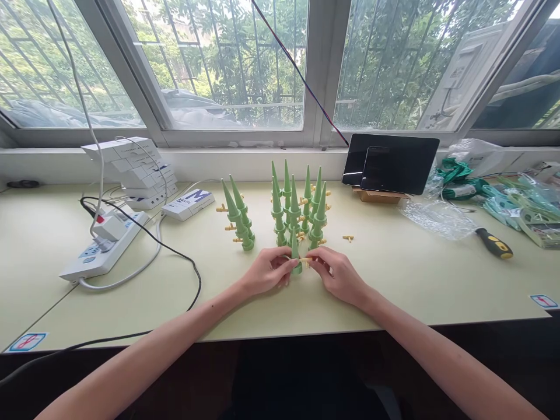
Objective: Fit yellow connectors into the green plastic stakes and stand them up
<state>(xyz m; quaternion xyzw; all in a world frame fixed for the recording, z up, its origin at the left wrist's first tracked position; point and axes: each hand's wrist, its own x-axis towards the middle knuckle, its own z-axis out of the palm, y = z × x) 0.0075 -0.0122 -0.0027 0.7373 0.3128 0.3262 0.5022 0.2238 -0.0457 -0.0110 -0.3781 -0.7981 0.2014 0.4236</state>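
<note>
A green plastic cone spike [294,248] stands upright near the front of the table, with my left hand [270,269] closed on its left side. From the right, my right hand [339,273] pinches a small yellow valve piece [306,260] against the spike's side. Behind them stand several more green spikes [294,201], many with yellow side valves. Two others [238,216] stand close together to the left, yellow valves pointing left. A loose yellow valve [348,237] lies on the table to the right.
On the left are a power strip [105,245] with plugs and cables, stacked white boxes [135,169] and a single white box [189,204]. At right stand a dark tablet [406,163], a screwdriver [494,243] and clear plastic bags [441,219]. The table's front edge is close.
</note>
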